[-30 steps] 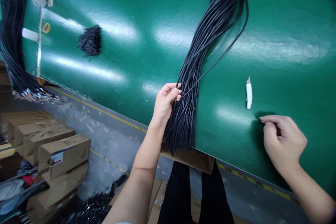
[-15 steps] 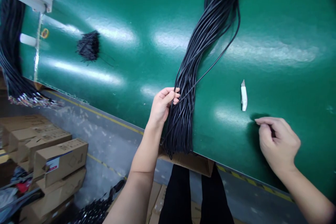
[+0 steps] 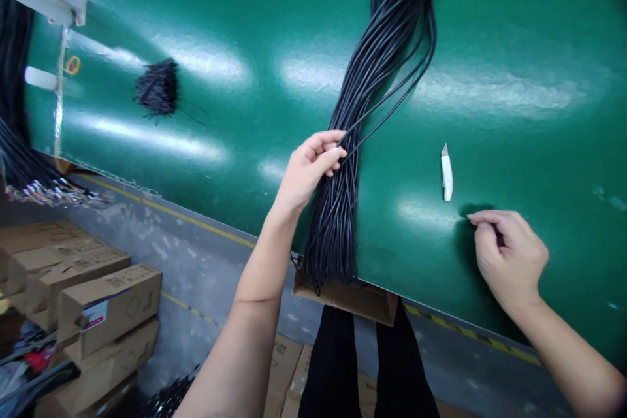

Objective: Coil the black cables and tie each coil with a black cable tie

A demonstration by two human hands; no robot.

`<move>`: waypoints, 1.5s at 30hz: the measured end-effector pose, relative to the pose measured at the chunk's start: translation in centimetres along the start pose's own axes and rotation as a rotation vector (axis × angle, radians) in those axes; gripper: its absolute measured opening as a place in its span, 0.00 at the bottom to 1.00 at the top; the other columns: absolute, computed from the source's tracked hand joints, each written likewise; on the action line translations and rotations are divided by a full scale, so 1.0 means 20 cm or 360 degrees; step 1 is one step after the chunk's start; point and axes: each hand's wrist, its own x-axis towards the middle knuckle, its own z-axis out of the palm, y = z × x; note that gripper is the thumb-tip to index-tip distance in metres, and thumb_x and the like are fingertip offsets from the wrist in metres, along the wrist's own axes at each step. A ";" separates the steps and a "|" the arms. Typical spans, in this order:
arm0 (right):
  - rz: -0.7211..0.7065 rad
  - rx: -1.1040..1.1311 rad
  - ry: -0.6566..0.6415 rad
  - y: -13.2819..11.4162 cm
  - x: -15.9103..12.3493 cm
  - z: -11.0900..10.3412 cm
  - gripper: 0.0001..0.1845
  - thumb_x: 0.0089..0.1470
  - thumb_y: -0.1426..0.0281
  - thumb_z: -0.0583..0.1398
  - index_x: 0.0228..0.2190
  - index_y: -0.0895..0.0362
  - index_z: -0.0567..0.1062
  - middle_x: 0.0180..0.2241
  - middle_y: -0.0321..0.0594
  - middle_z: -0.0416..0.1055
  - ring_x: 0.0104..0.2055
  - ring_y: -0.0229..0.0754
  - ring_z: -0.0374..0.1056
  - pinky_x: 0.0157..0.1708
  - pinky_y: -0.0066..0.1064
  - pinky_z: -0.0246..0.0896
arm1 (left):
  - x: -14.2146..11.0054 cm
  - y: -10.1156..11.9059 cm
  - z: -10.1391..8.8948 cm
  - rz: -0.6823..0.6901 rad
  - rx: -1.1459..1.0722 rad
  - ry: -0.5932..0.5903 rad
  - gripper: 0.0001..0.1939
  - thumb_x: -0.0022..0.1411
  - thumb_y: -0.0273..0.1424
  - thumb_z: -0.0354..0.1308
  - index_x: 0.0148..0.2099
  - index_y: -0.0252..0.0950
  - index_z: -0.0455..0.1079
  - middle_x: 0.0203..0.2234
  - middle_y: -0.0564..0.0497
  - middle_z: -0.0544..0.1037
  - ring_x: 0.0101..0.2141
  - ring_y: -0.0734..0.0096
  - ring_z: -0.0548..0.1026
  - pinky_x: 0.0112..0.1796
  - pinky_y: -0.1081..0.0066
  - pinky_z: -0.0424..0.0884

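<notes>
A thick bundle of black cables runs down the green table to its front edge. My left hand is over the bundle's lower part, thumb and fingers pinched on a black cable that lifts away from the rest. Two strands bow out to the bundle's right. To the right, my right hand hovers above or rests on the table, fingers curled with the index finger pointing left; whether anything is inside the curl is hidden. A white utility knife, blade out, lies just beyond that hand.
On the left of the table sits a pile of short black ties. A roll of yellow tape and a second cable bundle are farther left. Cardboard boxes stand on the floor; an open carton is under the table edge.
My left hand has moved up the bundle and slightly right, pulling a second strand outward. My right hand keeps its curled pose. The whole view has shifted slightly.
</notes>
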 end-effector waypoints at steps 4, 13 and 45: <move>0.0021 0.0012 -0.0010 0.01 0.00 0.00 0.10 0.56 0.75 0.55 0.29 0.57 0.77 0.30 0.39 0.76 0.32 0.40 0.72 0.31 0.29 0.63 | -0.04 0.05 0.06 0.0177 0.0327 0.0009 0.30 0.47 0.23 0.70 0.53 0.43 0.73 0.36 0.54 0.79 0.34 0.75 0.73 0.37 0.75 0.70; 0.0061 0.0028 -0.0020 0.02 -0.01 0.01 0.11 0.56 0.74 0.55 0.30 0.56 0.77 0.30 0.39 0.76 0.32 0.40 0.72 0.31 0.30 0.62 | 0.02 -0.02 0.01 -0.0016 0.0195 -0.0024 0.11 0.49 0.28 0.71 0.36 0.34 0.76 0.27 0.51 0.77 0.33 0.71 0.77 0.37 0.73 0.72; 0.0206 0.0877 -0.0125 -0.74 0.51 0.63 0.09 0.61 0.64 0.57 0.41 0.55 0.72 0.33 0.35 0.70 0.32 0.35 0.66 0.34 0.29 0.62 | 0.19 -0.15 -0.22 -0.0059 -0.0897 -0.0210 0.12 0.50 0.32 0.70 0.36 0.32 0.75 0.20 0.58 0.64 0.21 0.84 0.59 0.21 0.82 0.59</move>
